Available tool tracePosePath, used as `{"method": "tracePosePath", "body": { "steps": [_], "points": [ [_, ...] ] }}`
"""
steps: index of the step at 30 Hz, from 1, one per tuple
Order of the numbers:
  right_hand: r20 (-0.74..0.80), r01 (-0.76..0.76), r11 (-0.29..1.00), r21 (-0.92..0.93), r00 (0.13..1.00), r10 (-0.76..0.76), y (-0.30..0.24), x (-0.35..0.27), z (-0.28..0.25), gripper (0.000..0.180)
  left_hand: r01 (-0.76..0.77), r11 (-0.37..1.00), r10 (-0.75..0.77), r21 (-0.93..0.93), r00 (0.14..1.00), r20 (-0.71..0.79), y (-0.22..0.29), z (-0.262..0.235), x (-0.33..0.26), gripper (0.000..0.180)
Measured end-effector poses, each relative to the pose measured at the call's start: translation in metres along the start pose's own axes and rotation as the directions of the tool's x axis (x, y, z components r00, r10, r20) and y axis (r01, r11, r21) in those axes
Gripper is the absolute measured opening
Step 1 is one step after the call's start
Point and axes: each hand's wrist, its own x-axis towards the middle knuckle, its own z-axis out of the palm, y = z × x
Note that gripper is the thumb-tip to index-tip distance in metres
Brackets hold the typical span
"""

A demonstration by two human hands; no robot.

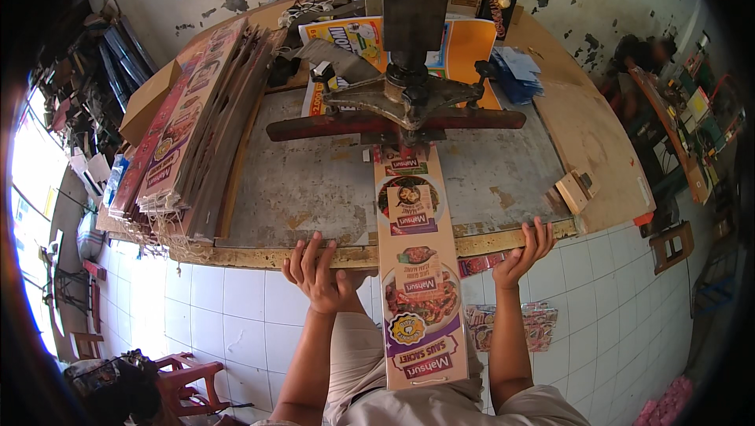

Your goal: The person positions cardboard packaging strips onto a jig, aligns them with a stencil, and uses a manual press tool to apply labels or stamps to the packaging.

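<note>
A long printed cardboard strip point(417, 257) with food pictures and a purple band runs from under the press across the table toward my lap. Its near end overhangs the edge, and its far end is hidden beneath the press head. My left hand point(318, 270) lies on the wooden front edge point(354, 256) left of the strip, fingers apart and pointing away. To the right of the strip, my right hand point(524, 253) rests on the same edge with fingers stretched out. Neither hand touches the strip. Above the far part stands the dark metal press point(409, 95) with its wide reddish crossbar point(480, 119).
Stacked printed cardboard strips point(185, 127) lean along the table's left side. A small wooden block point(576, 191) sits on the right. Behind the press lie a colourful poster point(472, 40) and blue sheets point(517, 73). Below are printed sheets point(535, 328) on the floor and a red stool point(189, 383).
</note>
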Motion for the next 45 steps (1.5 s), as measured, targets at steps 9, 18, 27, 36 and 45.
{"method": "tracePosePath", "body": {
  "steps": [9, 18, 27, 36, 45],
  "points": [
    [-0.006, 0.001, 1.000, 0.007, 1.000, -0.001, -0.0004, 0.0007, 0.0004, 0.064, 0.003, 1.000, -0.003, 0.003, 1.000, 0.001, -0.0001, 0.0005, -0.0006, 0.051],
    [-0.003, 0.001, 1.000, 0.004, 1.000, -0.001, -0.0009, 0.0005, -0.0005, 0.062, -0.004, 1.000, 0.004, -0.003, 1.000, -0.006, -0.0004, 0.0004, -0.0001, 0.051],
    [0.006, -0.004, 1.000, -0.004, 1.000, 0.004, -0.0003, -0.0006, -0.0009, 0.061, -0.005, 1.000, 0.005, 0.003, 1.000, -0.006, 0.0002, -0.0007, 0.0008, 0.051],
    [0.003, -0.004, 1.000, -0.006, 1.000, 0.004, -0.0006, -0.0004, -0.0002, 0.061, -0.002, 1.000, 0.002, -0.001, 1.000, -0.012, 0.0017, -0.0001, 0.0019, 0.052],
    [0.000, 0.004, 1.000, -0.001, 1.000, -0.004, -0.0011, 0.0003, 0.0002, 0.061, -0.005, 1.000, 0.005, 0.008, 1.000, -0.007, 0.0009, 0.0002, 0.0011, 0.053]
  ]
}}
